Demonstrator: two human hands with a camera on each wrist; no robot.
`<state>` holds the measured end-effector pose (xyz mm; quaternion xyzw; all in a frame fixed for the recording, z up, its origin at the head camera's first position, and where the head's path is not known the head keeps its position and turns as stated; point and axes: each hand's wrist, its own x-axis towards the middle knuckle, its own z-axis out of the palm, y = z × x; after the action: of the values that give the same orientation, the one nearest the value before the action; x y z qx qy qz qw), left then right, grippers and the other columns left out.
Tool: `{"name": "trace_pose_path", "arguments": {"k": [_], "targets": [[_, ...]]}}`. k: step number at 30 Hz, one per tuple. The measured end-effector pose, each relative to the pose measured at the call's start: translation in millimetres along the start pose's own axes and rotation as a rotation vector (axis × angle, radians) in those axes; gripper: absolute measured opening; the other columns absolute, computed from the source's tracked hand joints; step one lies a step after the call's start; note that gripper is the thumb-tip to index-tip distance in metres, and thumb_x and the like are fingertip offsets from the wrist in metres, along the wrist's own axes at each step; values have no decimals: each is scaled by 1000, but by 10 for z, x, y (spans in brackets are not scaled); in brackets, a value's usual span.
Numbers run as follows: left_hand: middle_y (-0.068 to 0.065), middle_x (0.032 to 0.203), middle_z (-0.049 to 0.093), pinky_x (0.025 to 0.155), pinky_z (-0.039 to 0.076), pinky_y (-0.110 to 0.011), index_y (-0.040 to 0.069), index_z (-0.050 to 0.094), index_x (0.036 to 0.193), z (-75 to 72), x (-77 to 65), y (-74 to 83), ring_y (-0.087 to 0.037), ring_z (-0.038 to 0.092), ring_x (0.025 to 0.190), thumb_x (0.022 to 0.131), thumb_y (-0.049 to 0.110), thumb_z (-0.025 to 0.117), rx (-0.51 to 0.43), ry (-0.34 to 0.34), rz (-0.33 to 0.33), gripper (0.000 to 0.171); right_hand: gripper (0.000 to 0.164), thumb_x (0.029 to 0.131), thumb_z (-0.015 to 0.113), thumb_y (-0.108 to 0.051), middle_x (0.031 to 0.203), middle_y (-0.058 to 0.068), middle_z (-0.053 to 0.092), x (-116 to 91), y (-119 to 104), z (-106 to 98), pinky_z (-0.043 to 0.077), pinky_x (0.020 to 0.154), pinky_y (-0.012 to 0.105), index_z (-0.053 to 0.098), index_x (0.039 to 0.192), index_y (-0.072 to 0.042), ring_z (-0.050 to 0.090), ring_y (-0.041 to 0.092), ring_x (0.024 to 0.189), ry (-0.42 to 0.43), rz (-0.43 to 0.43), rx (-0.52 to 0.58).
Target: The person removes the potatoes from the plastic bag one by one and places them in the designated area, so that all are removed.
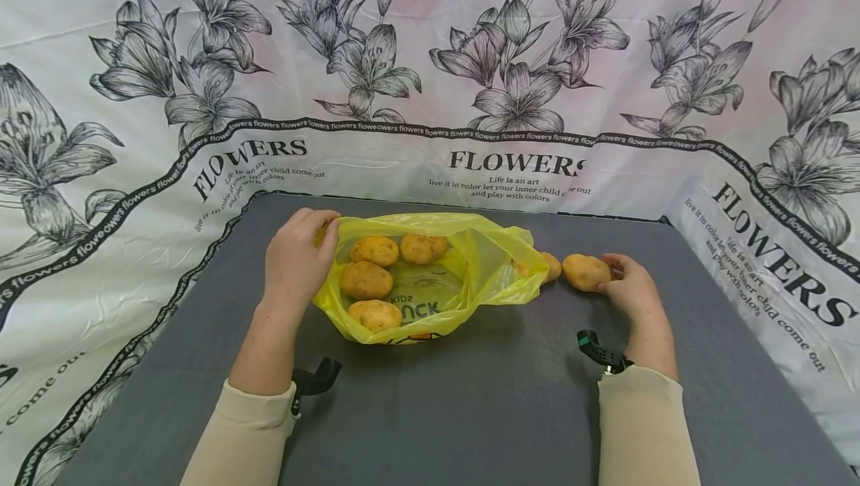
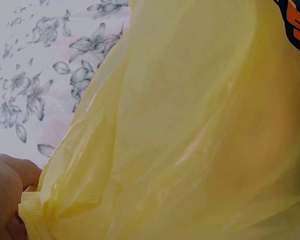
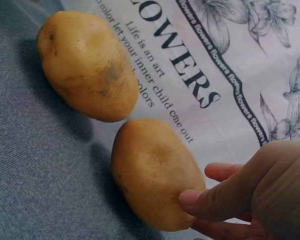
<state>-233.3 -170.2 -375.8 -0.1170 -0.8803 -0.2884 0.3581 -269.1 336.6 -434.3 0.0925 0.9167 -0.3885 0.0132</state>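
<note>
A yellow plastic bag (image 1: 497, 277) lies on the table with its mouth spread toward me, and several potatoes (image 1: 366, 280) sit inside along its left part. My left hand (image 1: 300, 254) pinches the bag's left rim between thumb and fingers; the gathered plastic (image 2: 37, 212) shows in the left wrist view. To the right of the bag, my right hand (image 1: 631, 286) grips the end of a potato (image 3: 157, 172), thumb on the near side and fingers around the far side. Close beside it lies another potato (image 3: 87, 67), partly covered by the bag's right edge in the head view.
A dark grey cloth (image 1: 457, 411) covers the table. Behind it and along both sides hangs a white flower-printed curtain (image 1: 376, 165). Each wrist carries a black camera mount (image 1: 316, 378).
</note>
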Motion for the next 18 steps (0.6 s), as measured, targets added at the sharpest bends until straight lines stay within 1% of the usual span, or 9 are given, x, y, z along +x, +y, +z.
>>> {"name": "trace_pose_path", "arguments": {"k": [6,9,13,18], "targets": [[-12,99,70,72,56,-46,2,76,109,0,3,-5,-29,66,85,101,13,67,3,1,0,17,69,95,60,6,159,34,27,-40,-72,-50,31,110,69,30,157,6,28,55,144,6,-12,-11],[-12,99,70,72,56,-46,2,76,109,0,4,-6,-29,66,85,101,13,67,6,0,-2,17,69,95,59,6,159,34,26,-71,-128,-82,32,109,70,29,157,5,27,55,144,12,-31,-26],[-12,98,70,72,56,-45,2,76,109,-1,6,-4,-29,66,85,101,13,67,10,-3,-6,17,68,98,59,2,160,34,26,-128,-201,-122,36,106,70,27,158,4,26,55,144,7,-61,-44],[-12,98,70,72,56,-45,2,76,109,-3,4,1,-29,66,85,101,13,67,10,-7,-11,17,67,101,60,-5,160,31,28,-192,-294,-176,35,107,70,27,159,3,27,54,145,-7,-107,-65]]}}
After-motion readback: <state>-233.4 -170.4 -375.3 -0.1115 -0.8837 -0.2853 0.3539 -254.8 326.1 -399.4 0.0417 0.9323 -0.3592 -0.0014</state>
